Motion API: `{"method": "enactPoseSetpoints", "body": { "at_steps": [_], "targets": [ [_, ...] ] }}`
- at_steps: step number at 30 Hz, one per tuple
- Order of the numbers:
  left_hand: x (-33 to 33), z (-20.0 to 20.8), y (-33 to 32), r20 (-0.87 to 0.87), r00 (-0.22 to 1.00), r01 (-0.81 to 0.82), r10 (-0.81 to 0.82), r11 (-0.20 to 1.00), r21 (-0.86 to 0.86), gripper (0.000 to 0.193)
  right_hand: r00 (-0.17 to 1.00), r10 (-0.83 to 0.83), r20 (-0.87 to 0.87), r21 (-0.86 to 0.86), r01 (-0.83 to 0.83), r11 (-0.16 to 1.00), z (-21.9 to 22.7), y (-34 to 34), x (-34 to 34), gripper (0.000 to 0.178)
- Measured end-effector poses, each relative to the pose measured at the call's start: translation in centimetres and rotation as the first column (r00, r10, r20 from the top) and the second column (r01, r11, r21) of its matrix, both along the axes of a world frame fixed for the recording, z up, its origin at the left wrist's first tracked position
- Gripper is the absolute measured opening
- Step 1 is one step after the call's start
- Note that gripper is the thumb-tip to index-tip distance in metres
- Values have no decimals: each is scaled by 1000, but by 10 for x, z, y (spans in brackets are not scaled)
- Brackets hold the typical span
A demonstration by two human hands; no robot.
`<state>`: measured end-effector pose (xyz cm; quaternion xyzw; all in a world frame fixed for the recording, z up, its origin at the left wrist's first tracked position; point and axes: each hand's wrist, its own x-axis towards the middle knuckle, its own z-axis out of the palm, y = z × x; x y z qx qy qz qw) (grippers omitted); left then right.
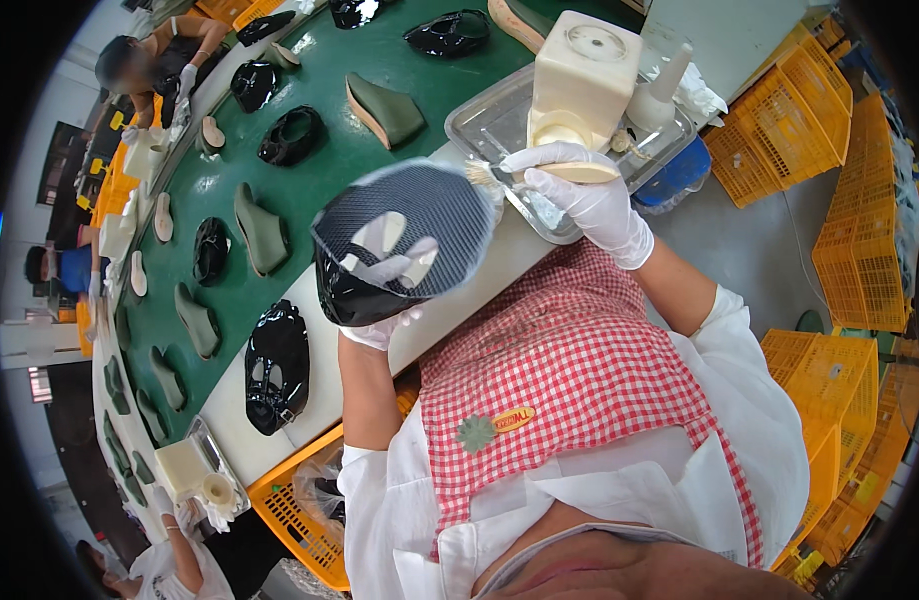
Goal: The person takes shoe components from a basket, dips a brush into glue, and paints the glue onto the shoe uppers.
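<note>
My left hand [377,330], white-gloved, grips a glossy black shoe upper [364,295] from below. The upper's dark mesh inner side [454,225] faces up, and bits of white glove show through its openings. In my white-gloved right hand [594,205] is a glue brush [574,172] with a pale handle. Its bristles are close to the upper's edge; whether they touch I cannot tell. Just beyond that hand, a cream glue container [584,75] with a round opening stands in a clear plastic tray [469,125]. A white nozzle bottle [659,95] is beside it.
Another black upper [277,365] lies on the white table edge [324,370]. Several black uppers and green wedge soles [262,230] are spread over the green worktop [329,70]. Yellow crates [779,120] stand at right, a blue bin [674,175] below the tray. Co-workers [164,60] sit across and at left.
</note>
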<state>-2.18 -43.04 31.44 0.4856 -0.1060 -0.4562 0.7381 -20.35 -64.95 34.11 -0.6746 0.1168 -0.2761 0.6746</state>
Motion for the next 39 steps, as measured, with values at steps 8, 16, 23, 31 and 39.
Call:
{"method": "enactPoseSetpoints", "body": {
  "at_steps": [8, 16, 23, 31, 39],
  "targets": [
    [-4, -25, -5, 597, 732, 323, -329, 939, 121, 43, 969, 198, 148, -577, -78, 813, 4, -8, 35, 20],
    [-32, 9, -19, 448, 774, 360, -448, 893, 270, 56, 943, 328, 56, -630, -221, 745, 3, -4, 56, 20],
    [-15, -41, 5, -172, 959, 219, -225, 974, -55, 49, 977, 206, -60, -272, -214, 938, -29, -15, 42, 17],
    [-7, -31, 6, 181, 906, 395, -383, 918, -32, 52, 979, 176, -101, -132, -188, 973, 2, -1, 43, 17],
    [2, -63, 25, 426, 887, 145, -176, 984, 106, 55, 974, 173, -148, -90, -187, 978, -19, -3, 45, 20]
  ]
}}
